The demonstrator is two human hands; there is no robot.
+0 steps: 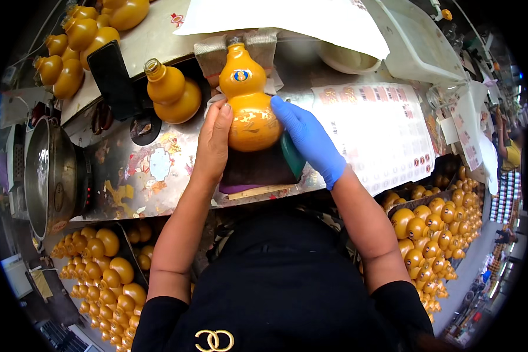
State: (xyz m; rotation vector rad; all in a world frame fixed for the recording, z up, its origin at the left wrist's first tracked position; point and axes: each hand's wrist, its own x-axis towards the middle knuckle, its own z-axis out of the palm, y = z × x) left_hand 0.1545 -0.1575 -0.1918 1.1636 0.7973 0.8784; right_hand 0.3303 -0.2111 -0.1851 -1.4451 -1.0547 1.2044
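A gourd-shaped, orange-yellow bottle (253, 120) lies over the near part of the metal worktop, its open neck pointing away from me. It has a small blue oval label on the upper bulb and gold figures on the lower one. Bare, my left hand (217, 132) presses against the left side of the lower bulb. My right hand (305, 135), in a blue glove, grips the bulb's right side. Under the bottle are a dark pad (258, 170) and a folded cloth (211, 53) near its neck. Another gourd bottle (173, 97) stands to the left.
A phone on a stand (112, 79) and a metal bowl (47, 176) are at left. Sticker sheets (369, 129) cover the right worktop; a plastic tub (419, 44) sits beyond. Several gourd bottles (79, 35) stand far left, with crates of more (434, 229) below on both sides.
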